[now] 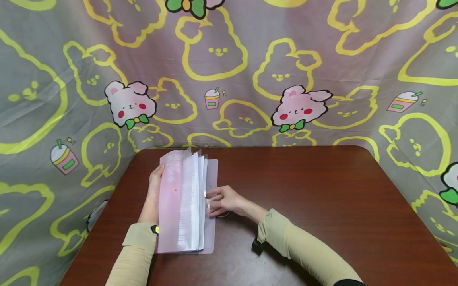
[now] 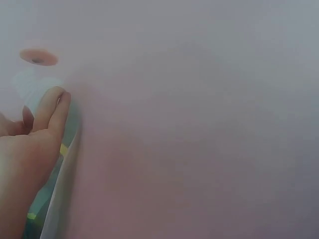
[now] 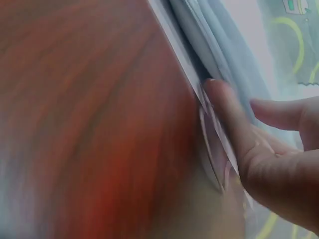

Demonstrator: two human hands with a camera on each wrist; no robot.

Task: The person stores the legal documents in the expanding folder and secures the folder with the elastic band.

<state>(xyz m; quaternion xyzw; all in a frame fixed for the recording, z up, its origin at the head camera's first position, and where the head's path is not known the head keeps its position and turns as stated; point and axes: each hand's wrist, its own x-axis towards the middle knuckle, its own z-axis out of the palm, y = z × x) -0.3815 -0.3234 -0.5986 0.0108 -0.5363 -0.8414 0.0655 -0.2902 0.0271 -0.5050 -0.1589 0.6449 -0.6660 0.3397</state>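
A translucent pink folder [image 1: 168,214] stands partly fanned over the table's left side, with white papers [image 1: 189,198] in clear sleeves between its covers. My left hand [image 1: 155,188] grips its left edge; in the left wrist view, the pink cover [image 2: 189,149] fills most of the picture beside the fingers [image 2: 59,117]. At the folder's right side, the right hand [image 1: 227,200] reaches its extended fingers among the sleeve edges, against the back cover [image 1: 209,244]. The right wrist view shows a finger touching the sleeves [image 3: 199,45], with the thumb apart from it.
The brown wooden table [image 1: 304,190] extends to the right of the folder. Behind it hangs a grey curtain [image 1: 243,79] with yellow outlines and cartoon rabbits. A thin loop [image 1: 224,215] shows below the right hand.
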